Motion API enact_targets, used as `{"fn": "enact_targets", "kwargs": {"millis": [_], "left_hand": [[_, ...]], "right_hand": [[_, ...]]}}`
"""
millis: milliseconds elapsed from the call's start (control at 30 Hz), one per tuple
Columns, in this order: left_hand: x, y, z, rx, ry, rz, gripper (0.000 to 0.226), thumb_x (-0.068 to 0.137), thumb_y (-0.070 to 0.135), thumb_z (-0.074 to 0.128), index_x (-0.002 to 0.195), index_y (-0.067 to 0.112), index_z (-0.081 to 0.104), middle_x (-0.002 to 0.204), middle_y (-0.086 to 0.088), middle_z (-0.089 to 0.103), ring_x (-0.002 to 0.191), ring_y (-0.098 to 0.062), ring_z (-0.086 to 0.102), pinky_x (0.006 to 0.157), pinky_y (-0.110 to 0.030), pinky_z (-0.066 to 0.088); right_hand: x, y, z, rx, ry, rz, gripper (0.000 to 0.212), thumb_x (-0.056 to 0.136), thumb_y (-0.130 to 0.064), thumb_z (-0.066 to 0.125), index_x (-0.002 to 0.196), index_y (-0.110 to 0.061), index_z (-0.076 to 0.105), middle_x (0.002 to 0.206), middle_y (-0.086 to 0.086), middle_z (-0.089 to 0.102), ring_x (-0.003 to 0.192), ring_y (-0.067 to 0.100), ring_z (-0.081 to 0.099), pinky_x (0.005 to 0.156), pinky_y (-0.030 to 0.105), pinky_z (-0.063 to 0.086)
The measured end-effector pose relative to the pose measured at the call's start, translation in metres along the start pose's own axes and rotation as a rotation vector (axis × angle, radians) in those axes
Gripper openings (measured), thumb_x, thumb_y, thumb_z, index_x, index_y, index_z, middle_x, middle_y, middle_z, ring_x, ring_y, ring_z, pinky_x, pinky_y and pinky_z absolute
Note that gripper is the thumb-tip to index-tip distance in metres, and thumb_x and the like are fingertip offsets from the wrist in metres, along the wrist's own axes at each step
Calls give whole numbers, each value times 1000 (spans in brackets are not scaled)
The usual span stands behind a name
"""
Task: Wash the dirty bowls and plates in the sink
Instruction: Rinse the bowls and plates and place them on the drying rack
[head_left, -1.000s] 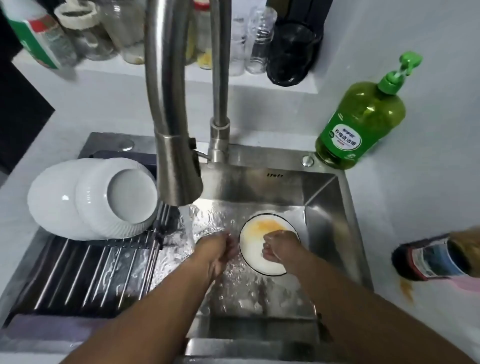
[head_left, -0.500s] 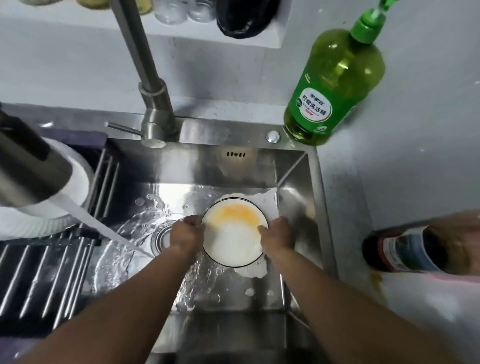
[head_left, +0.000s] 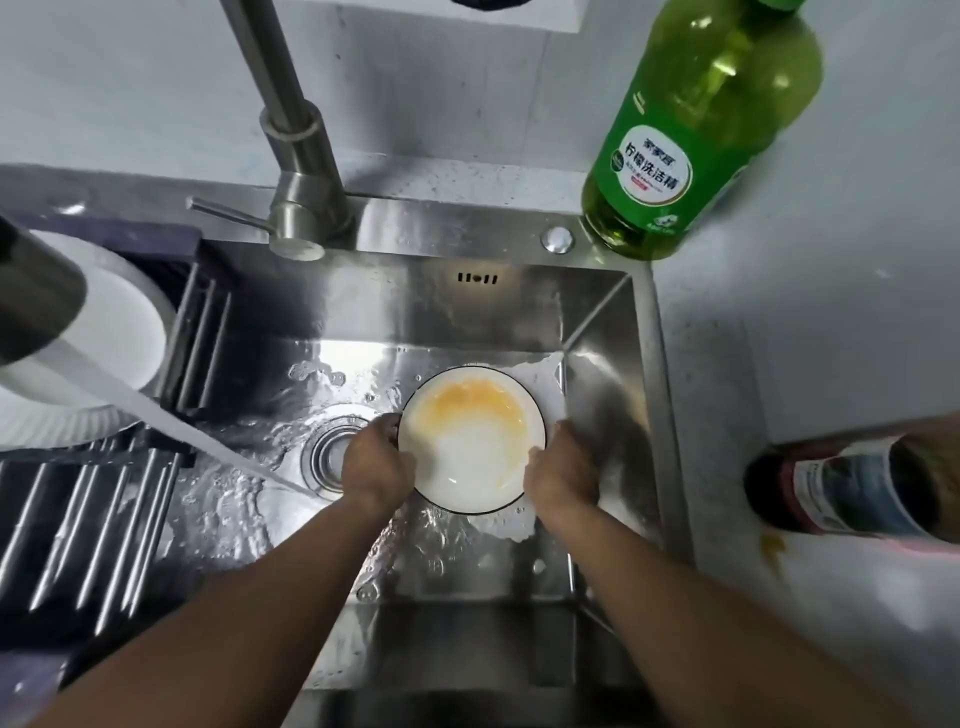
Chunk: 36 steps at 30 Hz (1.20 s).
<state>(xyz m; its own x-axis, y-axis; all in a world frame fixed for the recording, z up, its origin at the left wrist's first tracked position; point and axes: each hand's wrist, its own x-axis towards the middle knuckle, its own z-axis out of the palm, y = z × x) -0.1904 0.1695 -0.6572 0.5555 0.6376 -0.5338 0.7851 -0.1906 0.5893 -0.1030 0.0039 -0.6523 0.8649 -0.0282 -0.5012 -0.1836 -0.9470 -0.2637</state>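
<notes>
A white bowl (head_left: 470, 441) with a dark rim and a yellow smear on its far inner side sits low in the steel sink (head_left: 613, 395). My left hand (head_left: 375, 462) grips its left rim and my right hand (head_left: 561, 470) grips its right rim. Something white lies under the bowl; its edge (head_left: 545, 376) shows behind and to the right. Water (head_left: 171, 423) streams from the faucet head (head_left: 36, 306) at the left and lands by the drain (head_left: 332, 452), left of the bowl.
White dishes (head_left: 119, 332) rest upside down on a slatted rack (head_left: 104, 519) over the sink's left side. A green dish soap bottle (head_left: 701, 130) stands at the back right corner. A dark sauce bottle (head_left: 852, 488) lies on the right counter beside a brown spill (head_left: 771, 545).
My left hand has left the water stream and taken the bowl's left rim; both hands now hold the bowl. The view has tipped down and closer to the sink.
</notes>
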Motion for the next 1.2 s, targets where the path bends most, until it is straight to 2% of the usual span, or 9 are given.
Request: {"fn": "enact_targets", "kwargs": {"millis": [200,333,500,733,800,900,1000,1100,1200], "left_hand": [[-19,-3,-28,-348,-13,-53,44,82,-11,53,115,18,52,97,-14,68,80,-30,63,74,-41,54],[-38,-10,-65,-583,-132,-240,40,90,-12,52,120,14,46,110,-15,60,99,-39,62,83,-57,59],[-61,-23,-127,-584,-234,-251,29,94,-4,57,115,15,56,102,-14,70,87,-32,68,61,-37,61],[-73,-43,-192,-574,-257,-187,24,94,-6,55,109,11,62,86,-15,74,69,-26,69,52,-31,59],[-73,-46,-205,-574,-273,-168,25,95,-5,53,113,10,61,90,-17,73,70,-26,69,57,-34,62],[-70,-49,-221,-600,-323,-136,27,98,2,51,123,10,58,97,-17,74,74,-27,73,74,-45,64],[-74,-48,-234,-660,-352,-99,34,104,20,54,137,19,48,114,-11,70,82,-22,73,72,-39,60],[-81,-47,-249,-444,-392,114,53,92,60,57,138,34,52,138,8,57,124,-16,58,98,-38,49],[-87,-44,-262,-236,-442,418,39,83,58,72,119,47,63,150,25,31,140,0,32,113,-30,32]], "right_hand": [[-25,-11,-14,213,5,-95,15,101,-15,45,116,-13,44,111,17,63,98,36,63,77,36,52],[-53,-26,-25,244,-84,-213,7,99,-25,41,96,-28,35,96,8,60,82,35,66,70,51,59],[-93,-63,-39,226,-112,-330,5,99,-17,44,97,-12,45,88,9,60,87,34,61,77,51,55],[-126,-109,-31,277,-205,-319,13,98,-16,41,98,-15,54,90,8,63,83,34,66,72,56,58],[-132,-121,-32,281,-225,-294,17,96,-13,40,99,-11,57,88,13,64,80,37,66,69,49,59],[-141,-137,-42,349,-293,-208,19,96,-5,38,91,-9,56,72,17,55,49,27,56,40,25,42],[-148,-150,-51,402,-343,-94,18,95,-2,39,90,-4,55,63,17,53,29,16,47,34,14,33],[-151,-160,-58,414,-413,28,17,97,-5,41,90,-4,56,62,15,53,27,12,47,33,14,37],[-154,-171,-75,382,-515,80,24,101,-8,39,85,-3,57,51,12,52,24,9,46,27,14,35]]}}
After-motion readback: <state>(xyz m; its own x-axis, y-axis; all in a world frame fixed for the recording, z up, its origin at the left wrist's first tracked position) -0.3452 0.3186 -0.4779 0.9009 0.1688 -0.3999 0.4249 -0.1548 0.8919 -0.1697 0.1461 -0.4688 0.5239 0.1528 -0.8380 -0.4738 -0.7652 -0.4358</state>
